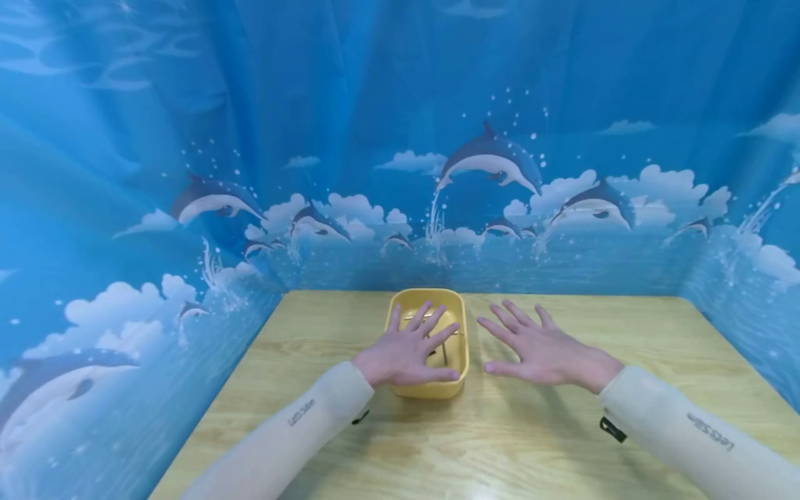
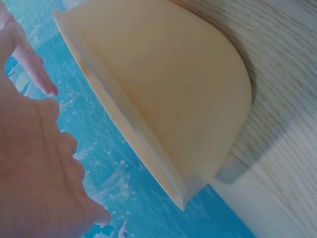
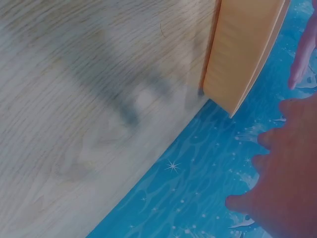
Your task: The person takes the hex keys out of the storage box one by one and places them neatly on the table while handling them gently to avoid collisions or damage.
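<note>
A yellow plastic bin [image 1: 431,390] with rounded corners stands on the table near its back edge. Over the bin's opening hovers my left hand [image 1: 406,353], fingers spread and palm down, hiding much of the inside. Between the fingers, thin metallic pieces [image 1: 445,353] and a small dark bit show in the bin; their kind is hidden. My right hand [image 1: 544,351] is held just right of the bin, its fingers also straight and spread, holding nothing. In the left wrist view the bin's wall [image 2: 168,89] stands beside the left palm [image 2: 34,163].
The light wood table [image 1: 500,444] carries the bin. A blue curtain [image 1: 375,104] printed with dolphins and clouds rises behind the table and along both sides. Pale sleeves [image 1: 300,423] cover both forearms, with a small black clip [image 1: 612,429] under the right one.
</note>
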Tool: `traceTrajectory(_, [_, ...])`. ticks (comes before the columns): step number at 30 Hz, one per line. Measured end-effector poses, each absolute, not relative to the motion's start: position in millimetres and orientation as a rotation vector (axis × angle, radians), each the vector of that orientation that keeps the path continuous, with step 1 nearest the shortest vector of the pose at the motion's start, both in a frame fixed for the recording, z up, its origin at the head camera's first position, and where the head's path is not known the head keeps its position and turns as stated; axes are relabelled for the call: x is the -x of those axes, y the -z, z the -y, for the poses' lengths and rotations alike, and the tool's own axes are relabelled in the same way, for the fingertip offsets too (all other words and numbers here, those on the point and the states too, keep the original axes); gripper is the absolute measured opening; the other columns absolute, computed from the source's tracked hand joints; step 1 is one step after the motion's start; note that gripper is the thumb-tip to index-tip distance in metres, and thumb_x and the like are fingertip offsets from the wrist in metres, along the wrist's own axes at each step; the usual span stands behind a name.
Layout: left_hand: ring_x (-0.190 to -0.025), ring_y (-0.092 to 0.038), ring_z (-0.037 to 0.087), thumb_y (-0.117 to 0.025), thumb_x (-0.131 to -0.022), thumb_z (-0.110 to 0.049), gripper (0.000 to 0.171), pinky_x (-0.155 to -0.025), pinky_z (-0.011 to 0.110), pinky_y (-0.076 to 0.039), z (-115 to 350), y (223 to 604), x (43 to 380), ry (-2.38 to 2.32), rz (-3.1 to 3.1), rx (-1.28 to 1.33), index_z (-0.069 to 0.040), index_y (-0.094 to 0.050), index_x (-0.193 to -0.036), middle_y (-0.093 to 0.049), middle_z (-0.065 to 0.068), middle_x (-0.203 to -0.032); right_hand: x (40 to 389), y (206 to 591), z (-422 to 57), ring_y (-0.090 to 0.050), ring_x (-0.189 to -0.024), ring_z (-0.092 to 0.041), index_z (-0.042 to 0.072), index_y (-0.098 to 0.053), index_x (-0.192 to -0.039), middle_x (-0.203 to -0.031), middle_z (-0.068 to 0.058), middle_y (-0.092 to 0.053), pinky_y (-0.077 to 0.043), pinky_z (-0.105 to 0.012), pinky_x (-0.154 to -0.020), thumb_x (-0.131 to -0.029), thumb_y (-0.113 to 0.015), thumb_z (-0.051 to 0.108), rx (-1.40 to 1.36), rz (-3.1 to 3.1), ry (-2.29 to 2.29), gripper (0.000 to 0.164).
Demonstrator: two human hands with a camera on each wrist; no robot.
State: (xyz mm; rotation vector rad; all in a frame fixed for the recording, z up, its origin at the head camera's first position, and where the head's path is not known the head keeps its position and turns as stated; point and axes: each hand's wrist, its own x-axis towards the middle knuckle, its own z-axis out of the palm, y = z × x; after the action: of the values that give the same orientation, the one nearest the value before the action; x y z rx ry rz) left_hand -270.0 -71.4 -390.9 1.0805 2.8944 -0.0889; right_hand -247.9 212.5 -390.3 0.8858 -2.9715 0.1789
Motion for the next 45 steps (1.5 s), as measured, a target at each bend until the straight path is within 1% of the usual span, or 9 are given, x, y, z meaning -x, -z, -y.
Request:
traceTrajectory(7, [-0.157, 0.009, 0.027, -0.023, -0.088, -0.087, 0.088, -0.117, 0.071, 0.003, 73.3, 391.5, 270.9, 0.128, -2.919, -1.09, -0.043, 0.0, -0.16, 0.002, -0.001, -0.171, 247.5, 392.8, -212.3, -0.009, -0.156, -0.038, 0.031, -0.021, -0.162, -0.169, -0.007, -0.012, -0.007, -0.078, -0.111, -0.093, -0.043, 0.075, -0.891, 2.962, -0.185, 0.084])
traceTrajectory(13, [-0.157, 0.008, 0.027, -0.025, -0.088, -0.086, 0.088, -0.117, 0.071, 0.002, 72.5, 391.2, 270.9, 0.14, -2.924, -1.084, -0.042, -0.003, -0.161, 0.0, 0.0, -0.171, 249.0, 392.6, -209.7, -0.008, -0.156, -0.036, 0.032, -0.022, -0.162, -0.169, -0.007, -0.012, -0.008, -0.078, -0.111, -0.092, -0.044, 0.076, -0.905, 2.946, -0.19, 0.085])
traceTrajectory(19, [-0.157, 0.006, 0.028, -0.03, -0.09, -0.084, 0.086, -0.117, 0.072, 0.003, 74.3, 390.3, 273.0, 0.084, -2.916, -1.08, -0.042, -0.005, -0.161, 0.002, -0.001, -0.171, 250.3, 391.4, -211.6, -0.012, -0.155, -0.037, 0.03, -0.021, -0.162, -0.169, -0.008, -0.013, -0.017, -0.075, -0.113, -0.093, -0.047, 0.073, -0.959, 2.928, -0.173, 0.086])
traceTrajectory(22, [-0.157, 0.006, 0.028, -0.028, -0.089, -0.084, 0.087, -0.117, 0.071, 0.002, 79.0, 385.6, 278.6, 0.056, -2.947, -1.098, -0.042, -0.003, -0.161, 0.005, -0.002, -0.171, 252.7, 389.4, -213.6, -0.022, -0.153, -0.038, 0.026, -0.027, -0.161, -0.166, -0.011, -0.026, -0.027, -0.071, -0.112, -0.094, -0.052, 0.068, -0.974, 2.871, -0.131, 0.083])
traceTrajectory(27, [-0.157, 0.005, 0.028, -0.032, -0.091, -0.081, 0.086, -0.12, 0.066, -0.004, 94.3, 380.1, 283.4, 0.017, -3.006, -1.079, -0.038, -0.008, -0.162, 0.004, 0.002, -0.171, 256.7, 391.5, -211.6, -0.047, -0.139, -0.039, 0.016, -0.058, -0.143, -0.145, -0.012, -0.058, -0.039, -0.064, -0.107, -0.096, -0.061, 0.052, -1.041, 2.769, -0.093, 0.059])
traceTrajectory(31, [-0.157, -0.013, 0.028, -0.047, -0.096, -0.067, 0.079, -0.121, 0.062, -0.017, 105.5, 382.6, 283.2, -0.036, -3.052, -0.985, -0.03, -0.023, -0.162, -0.016, 0.005, -0.169, 257.4, 397.2, -209.2, -0.057, -0.128, -0.036, 0.014, -0.071, -0.124, -0.129, -0.009, -0.069, -0.044, -0.06, -0.104, -0.096, -0.065, 0.042, -1.092, 2.73, -0.096, 0.04])
traceTrajectory(37, [-0.139, -0.049, 0.031, -0.057, -0.096, -0.051, 0.069, -0.114, 0.052, -0.038, 119.1, 391.9, 290.6, -0.177, -3.182, -0.777, -0.013, -0.045, -0.152, -0.053, 0.011, -0.15, 256.2, 400.4, -205.8, -0.062, -0.12, -0.032, 0.016, -0.074, -0.116, -0.12, -0.006, -0.072, -0.048, -0.057, -0.099, -0.093, -0.069, 0.038, -1.094, 2.715, -0.093, 0.032])
traceTrajectory(40, [-0.133, -0.054, 0.032, -0.06, -0.095, -0.047, 0.067, -0.11, 0.05, -0.043, 126.4, 398.3, 301.0, -0.306, -3.221, -0.648, -0.008, -0.049, -0.148, -0.058, 0.013, -0.143, 257.2, 399.2, -204.5, -0.062, -0.119, -0.031, 0.017, -0.075, -0.114, -0.119, -0.005, -0.073, -0.048, -0.057, -0.097, -0.093, -0.069, 0.037, -1.094, 2.71, -0.091, 0.03])
traceTrajectory(45, [-0.134, -0.053, 0.033, -0.06, -0.094, -0.046, 0.065, -0.109, 0.052, -0.044, 138.6, 405.3, 315.3, -0.566, -3.164, -0.474, -0.009, -0.051, -0.147, -0.058, 0.012, -0.144, 258.0, 397.3, -203.0, -0.062, -0.117, -0.029, 0.018, -0.075, -0.112, -0.117, -0.004, -0.073, -0.048, -0.056, -0.096, -0.093, -0.069, 0.036, -1.081, 2.736, -0.095, 0.027])
